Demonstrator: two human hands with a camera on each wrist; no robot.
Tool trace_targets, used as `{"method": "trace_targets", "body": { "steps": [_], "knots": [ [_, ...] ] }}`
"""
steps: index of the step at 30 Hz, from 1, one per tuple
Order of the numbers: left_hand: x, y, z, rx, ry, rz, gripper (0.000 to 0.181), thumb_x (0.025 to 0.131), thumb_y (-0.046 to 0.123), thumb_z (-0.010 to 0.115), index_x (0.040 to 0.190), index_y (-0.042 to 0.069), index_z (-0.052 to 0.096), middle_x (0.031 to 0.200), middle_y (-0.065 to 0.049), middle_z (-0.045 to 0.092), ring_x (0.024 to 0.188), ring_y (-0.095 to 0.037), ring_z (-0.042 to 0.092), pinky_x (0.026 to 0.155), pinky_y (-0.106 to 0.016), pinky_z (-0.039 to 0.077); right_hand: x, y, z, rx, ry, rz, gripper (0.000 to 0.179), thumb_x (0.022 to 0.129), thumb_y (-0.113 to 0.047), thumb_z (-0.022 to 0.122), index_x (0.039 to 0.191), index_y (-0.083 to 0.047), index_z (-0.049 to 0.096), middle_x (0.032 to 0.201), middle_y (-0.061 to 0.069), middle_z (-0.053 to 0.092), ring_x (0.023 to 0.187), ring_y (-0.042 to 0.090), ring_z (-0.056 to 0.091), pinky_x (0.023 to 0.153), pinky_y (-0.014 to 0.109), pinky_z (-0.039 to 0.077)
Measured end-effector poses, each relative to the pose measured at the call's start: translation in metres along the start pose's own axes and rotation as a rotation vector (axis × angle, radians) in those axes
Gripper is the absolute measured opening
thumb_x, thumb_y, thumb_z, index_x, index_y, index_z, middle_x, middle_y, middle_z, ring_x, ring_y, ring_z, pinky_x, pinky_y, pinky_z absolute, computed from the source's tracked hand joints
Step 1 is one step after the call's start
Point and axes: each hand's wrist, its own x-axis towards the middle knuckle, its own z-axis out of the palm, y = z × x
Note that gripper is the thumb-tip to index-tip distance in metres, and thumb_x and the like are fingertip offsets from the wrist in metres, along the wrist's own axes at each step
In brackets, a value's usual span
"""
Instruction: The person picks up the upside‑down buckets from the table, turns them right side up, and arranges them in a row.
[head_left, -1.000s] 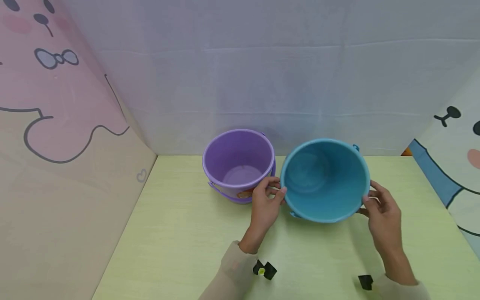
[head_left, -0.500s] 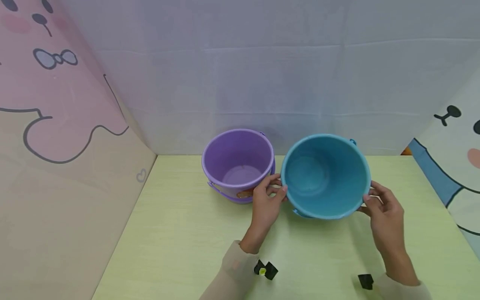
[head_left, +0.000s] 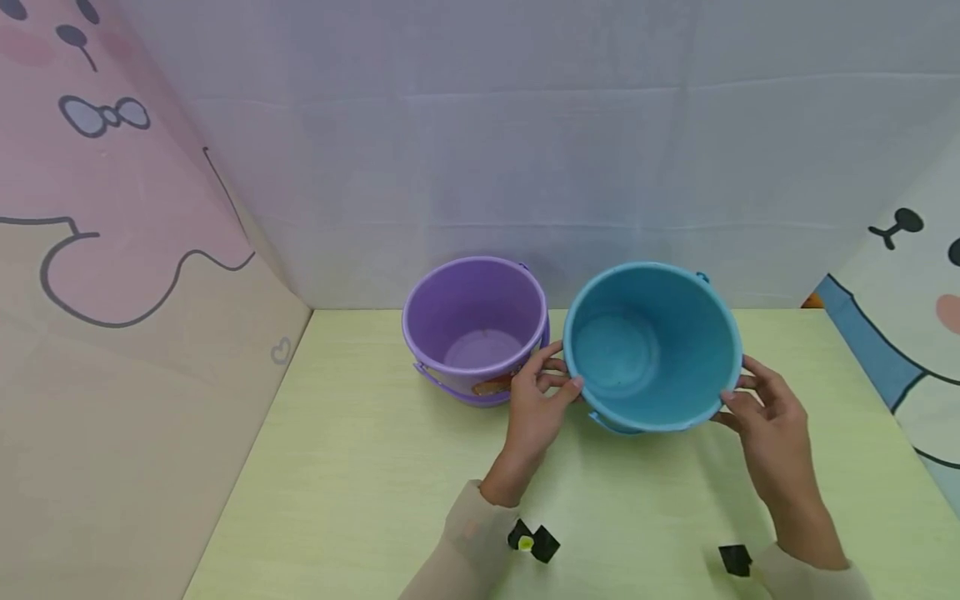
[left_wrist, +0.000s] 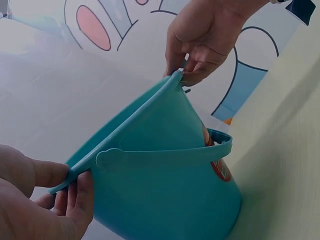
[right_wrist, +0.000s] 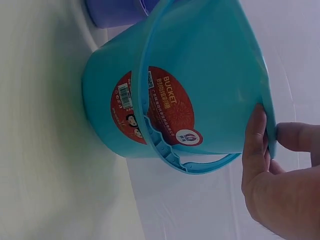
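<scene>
A teal plastic bucket (head_left: 637, 358) stands right of centre in the head view, its mouth tipped toward the camera. My left hand (head_left: 534, 417) pinches its rim at the left, thumb on the inside and fingers under the lip. At the opposite side of the rim, my right hand (head_left: 772, 437) pinches it the same way. The bucket's handle (left_wrist: 165, 157) hangs against its outer wall. A red oval label (right_wrist: 155, 107) shows on that wall in the right wrist view. Close behind my left fingers sits a purple bucket (head_left: 476, 321), upright.
A pale green table (head_left: 337, 467) lies beneath, meeting a whitish back sheet (head_left: 525, 150). Cartoon-printed sheets (head_left: 135, 350) wall the left and right sides. Black tags (head_left: 534, 542) hang by both sleeves.
The teal bucket has shifted slightly away, toward the back sheet, with both hands keeping hold of its rim. The purple bucket stays in place.
</scene>
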Motion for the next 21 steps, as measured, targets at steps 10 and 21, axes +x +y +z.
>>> {"method": "trace_targets", "body": {
  "steps": [10, 21],
  "knots": [
    [0.002, -0.004, 0.005, -0.159, 0.046, -0.068, 0.047, 0.094, -0.013, 0.070, 0.140, -0.006, 0.061, 0.108, -0.015, 0.063, 0.084, -0.012, 0.064, 0.075, -0.031, 0.062, 0.002, -0.007, 0.004, 0.004, -0.001, 0.040, 0.051, 0.106, -0.009, 0.063, 0.155, -0.010, 0.049, 0.119, -0.003, 0.061, 0.095, 0.002, 0.071, 0.073, 0.018, 0.061],
    [0.006, -0.008, 0.012, -0.326, 0.093, -0.122, 0.040, 0.094, -0.016, 0.067, 0.133, -0.010, 0.061, 0.101, -0.008, 0.062, 0.080, -0.012, 0.064, 0.069, -0.021, 0.059, 0.008, -0.008, 0.005, 0.076, -0.008, 0.058, 0.049, 0.105, -0.009, 0.065, 0.152, -0.010, 0.051, 0.119, -0.003, 0.063, 0.097, 0.005, 0.071, 0.075, 0.019, 0.062]
  ]
}}
